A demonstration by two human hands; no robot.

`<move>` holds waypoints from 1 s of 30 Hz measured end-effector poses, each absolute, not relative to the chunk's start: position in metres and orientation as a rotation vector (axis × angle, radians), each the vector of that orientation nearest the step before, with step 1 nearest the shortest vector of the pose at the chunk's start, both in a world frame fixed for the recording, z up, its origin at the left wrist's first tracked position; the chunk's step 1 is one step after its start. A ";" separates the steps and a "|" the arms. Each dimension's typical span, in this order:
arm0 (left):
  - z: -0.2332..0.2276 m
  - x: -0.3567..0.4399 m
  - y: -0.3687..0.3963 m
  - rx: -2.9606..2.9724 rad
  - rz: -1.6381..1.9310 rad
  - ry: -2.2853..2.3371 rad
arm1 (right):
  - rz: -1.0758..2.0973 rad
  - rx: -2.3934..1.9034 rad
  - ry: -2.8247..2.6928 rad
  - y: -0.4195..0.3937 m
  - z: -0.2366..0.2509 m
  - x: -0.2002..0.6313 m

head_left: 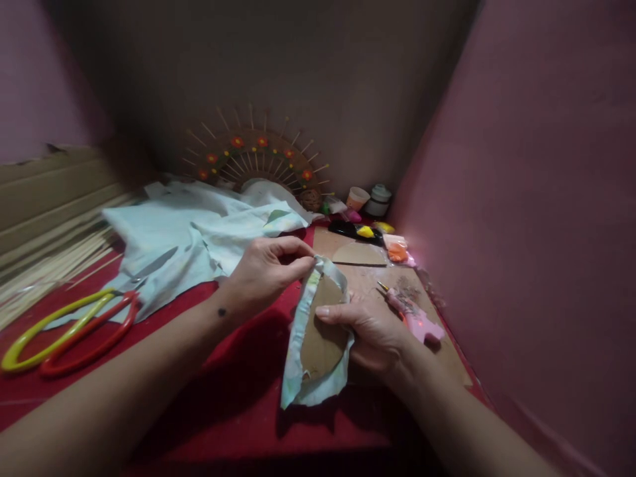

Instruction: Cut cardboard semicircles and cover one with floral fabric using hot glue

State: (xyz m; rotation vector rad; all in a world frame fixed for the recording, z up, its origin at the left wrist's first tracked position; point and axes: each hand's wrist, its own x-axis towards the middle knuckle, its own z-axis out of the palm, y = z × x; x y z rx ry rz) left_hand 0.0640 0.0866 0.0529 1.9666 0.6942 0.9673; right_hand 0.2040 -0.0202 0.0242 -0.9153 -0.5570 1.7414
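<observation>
Folding fabric edge over cardboard oval.
Your left hand (265, 268) pinches the fabric (298, 371); right hand (375, 334) grasps the cardboard oval (320, 338). Pull taut toward the right thumb.

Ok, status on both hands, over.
Left hand pinching cloth edge. Right hand holding cloth-wrapped cardboard piece. Glue gun beside right hand.

The table (238, 404) is deep red. The cardboard piece (322, 338) is plain brown, and the fabric strip (298, 351) folded round it is pale blue-white with faint green and yellow blotches. The large cloth (169, 245) is light blue. The scissors (69, 331) have yellow and red handles. The glue gun (420, 324) is pink. The fan-shaped ornament (256, 162) is brown with orange-red flowers.
</observation>
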 end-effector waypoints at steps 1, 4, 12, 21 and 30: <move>0.052 0.064 0.087 1.999 0.974 0.672 | 1.741 -0.908 -0.549 -0.020 0.024 0.204; 0.051 0.063 0.089 2.068 0.956 0.614 | 1.732 -0.887 -0.531 -0.020 0.025 0.204; 0.057 0.059 0.092 2.152 0.908 0.483 | 1.734 -0.853 -0.519 -0.022 0.027 0.208; 0.044 0.054 0.115 2.502 0.987 0.155 | 1.779 -0.785 -0.531 -0.025 0.029 0.213; 0.038 0.051 0.117 2.681 1.067 0.103 | 1.779 -0.770 -0.515 -0.024 0.028 0.216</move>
